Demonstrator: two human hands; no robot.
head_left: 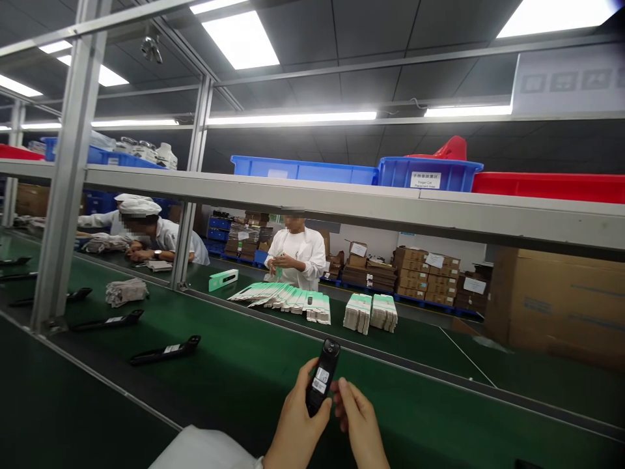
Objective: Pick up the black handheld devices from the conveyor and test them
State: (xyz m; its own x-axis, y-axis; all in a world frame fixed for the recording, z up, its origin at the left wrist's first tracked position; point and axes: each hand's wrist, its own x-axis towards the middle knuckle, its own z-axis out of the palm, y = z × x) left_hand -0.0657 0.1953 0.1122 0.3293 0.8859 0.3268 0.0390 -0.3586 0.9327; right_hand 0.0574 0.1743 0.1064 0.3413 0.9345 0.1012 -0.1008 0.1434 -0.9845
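Observation:
My left hand (299,417) is wrapped round a black handheld device (323,374), long and slim, held upright and slightly tilted. White labels (321,380) with small print are stuck on its face. Close by on the right, my right hand (358,417) has its fingers curled together near the device's edge; whether they touch it or pinch something small is hidden. Both hands are above the green conveyor belt (254,391). To the left on the belt lies a similar black device (166,350) with a bent end, and another (110,320) lies beyond it.
A metal upright (73,163) and a shelf (342,198) with blue bins (430,172) frame the line. Across the belt are green-white cartons (288,299) and two carton stacks (358,314). A grey cloth bundle (125,291) lies left. A person in white (297,257) stands opposite; others work further left.

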